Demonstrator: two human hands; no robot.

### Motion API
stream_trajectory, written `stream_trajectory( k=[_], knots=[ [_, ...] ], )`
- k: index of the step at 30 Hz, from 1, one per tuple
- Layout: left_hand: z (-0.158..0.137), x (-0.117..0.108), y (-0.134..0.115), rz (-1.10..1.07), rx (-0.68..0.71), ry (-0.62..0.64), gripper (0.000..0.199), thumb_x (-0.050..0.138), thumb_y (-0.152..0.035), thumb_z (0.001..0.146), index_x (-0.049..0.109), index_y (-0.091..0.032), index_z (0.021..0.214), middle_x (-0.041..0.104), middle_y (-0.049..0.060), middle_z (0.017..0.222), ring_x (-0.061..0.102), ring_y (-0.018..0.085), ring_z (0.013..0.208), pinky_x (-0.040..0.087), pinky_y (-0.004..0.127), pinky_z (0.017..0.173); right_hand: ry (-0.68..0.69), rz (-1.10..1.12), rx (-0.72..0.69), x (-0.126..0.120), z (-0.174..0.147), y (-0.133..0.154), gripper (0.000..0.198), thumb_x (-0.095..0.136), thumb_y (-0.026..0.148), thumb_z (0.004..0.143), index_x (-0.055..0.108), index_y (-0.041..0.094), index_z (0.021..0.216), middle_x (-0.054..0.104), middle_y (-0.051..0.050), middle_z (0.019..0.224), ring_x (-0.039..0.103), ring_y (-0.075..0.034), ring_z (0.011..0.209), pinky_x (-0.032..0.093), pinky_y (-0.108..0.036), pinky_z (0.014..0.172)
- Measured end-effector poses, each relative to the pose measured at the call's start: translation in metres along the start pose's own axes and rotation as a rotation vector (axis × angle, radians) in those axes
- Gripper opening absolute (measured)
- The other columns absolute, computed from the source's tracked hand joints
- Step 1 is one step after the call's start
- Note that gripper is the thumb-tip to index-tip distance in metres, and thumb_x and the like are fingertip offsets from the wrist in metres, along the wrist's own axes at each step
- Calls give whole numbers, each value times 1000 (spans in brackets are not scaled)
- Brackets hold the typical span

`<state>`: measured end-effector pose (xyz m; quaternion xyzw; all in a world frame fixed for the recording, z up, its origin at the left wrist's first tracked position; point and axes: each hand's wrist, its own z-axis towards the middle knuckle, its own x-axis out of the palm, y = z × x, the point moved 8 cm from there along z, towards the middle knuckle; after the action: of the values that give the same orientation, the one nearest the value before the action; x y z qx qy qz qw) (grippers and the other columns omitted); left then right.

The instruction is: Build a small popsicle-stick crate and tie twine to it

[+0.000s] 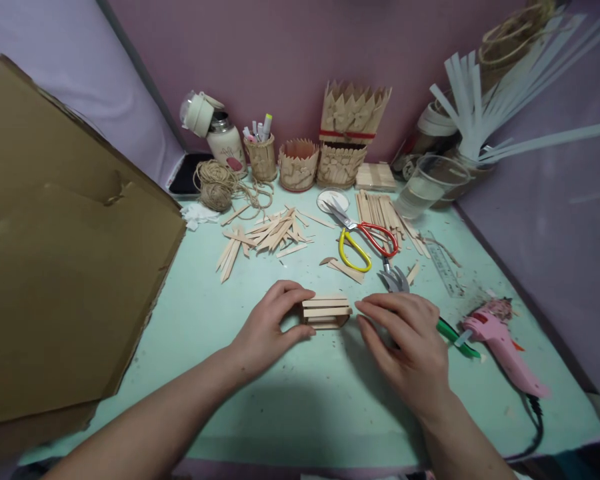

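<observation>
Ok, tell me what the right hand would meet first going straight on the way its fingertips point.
The right hand would probably first meet the right end of the slatted wooden frame, though depth is unclear.

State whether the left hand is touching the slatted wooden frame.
Touching. The head view shows the left hand pinching the slatted wooden frame at its left end, between thumb and finger.

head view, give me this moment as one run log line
left hand: holding small slatted wooden frame | right hand: near frame's right end | scissors: open, beyond frame | pink glue gun: lying at right
</observation>
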<state>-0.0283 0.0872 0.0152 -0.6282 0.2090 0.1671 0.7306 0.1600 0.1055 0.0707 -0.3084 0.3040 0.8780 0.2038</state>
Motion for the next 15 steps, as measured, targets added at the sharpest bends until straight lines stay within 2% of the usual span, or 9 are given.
stream_trajectory(
  k=[6,10,15],
  knots=[
    [-1,-1,-3,23,41,-24,43,75,-22,79,60,-25,119,57,8,116,59,23,110,51,39,96,79,126,-120,12,-1,9,34,60,6,85,66,25,113,70,-8,100,62,-21,91,51,-40,79],
    [-2,1,-5,28,63,-25,43,75,-21,79,60,-24,119,56,8,116,59,22,109,51,38,96,100,100,-201,18,-1,17,32,58,4,87,66,22,112,72,-9,99,62,-22,92,50,-39,77],
    [-3,2,-6,19,67,-18,43,74,-21,79,60,-23,120,57,9,116,59,23,110,51,39,97,117,56,-232,22,0,23,29,54,9,91,68,24,113,73,-7,97,63,-21,90,48,-37,75]
  ],
)
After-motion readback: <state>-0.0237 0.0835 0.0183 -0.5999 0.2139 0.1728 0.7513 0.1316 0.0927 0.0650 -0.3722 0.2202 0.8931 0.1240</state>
